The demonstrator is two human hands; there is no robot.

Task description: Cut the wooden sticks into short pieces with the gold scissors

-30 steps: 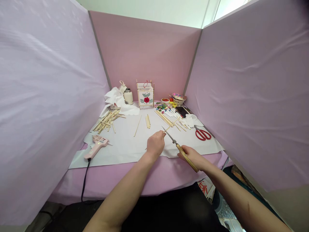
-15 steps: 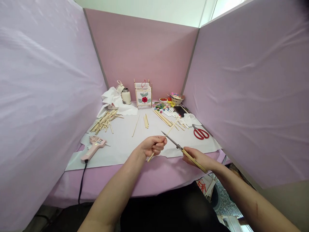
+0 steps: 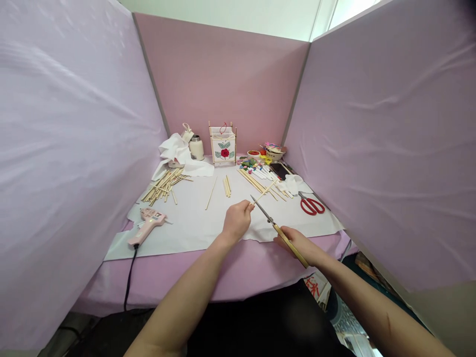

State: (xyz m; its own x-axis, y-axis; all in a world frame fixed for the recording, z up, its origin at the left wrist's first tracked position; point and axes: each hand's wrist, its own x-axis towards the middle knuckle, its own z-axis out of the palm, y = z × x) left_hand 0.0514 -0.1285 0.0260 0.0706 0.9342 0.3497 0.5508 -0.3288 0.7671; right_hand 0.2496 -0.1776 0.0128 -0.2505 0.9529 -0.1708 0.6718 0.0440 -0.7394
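My left hand [image 3: 237, 220] is closed on a thin wooden stick [image 3: 265, 192], which points away to the upper right. The back of the hand hides the stick's near end. My right hand [image 3: 297, 244] grips scissors with yellowish handles [image 3: 288, 243]. Their narrow metal blades [image 3: 263, 210] reach up to the stick just beyond my left fingertips; whether they touch it I cannot tell. Past my hands, a few short sticks [image 3: 227, 186] and one longer single stick [image 3: 211, 193] lie on the white sheet [image 3: 193, 223].
A pink glue gun [image 3: 148, 225] with a black cord lies at left, below a pile of sticks [image 3: 163, 186]. A white lantern-like frame with a red flower [image 3: 224, 148] stands at the back beside a jar [image 3: 196, 148]. Markers [image 3: 262, 172], a phone [image 3: 278, 171] and red-handled scissors [image 3: 312, 206] lie right.
My left hand has turned so its back faces up, and the stick end that stuck out below it no longer shows. The scissors have shifted slightly left and up.
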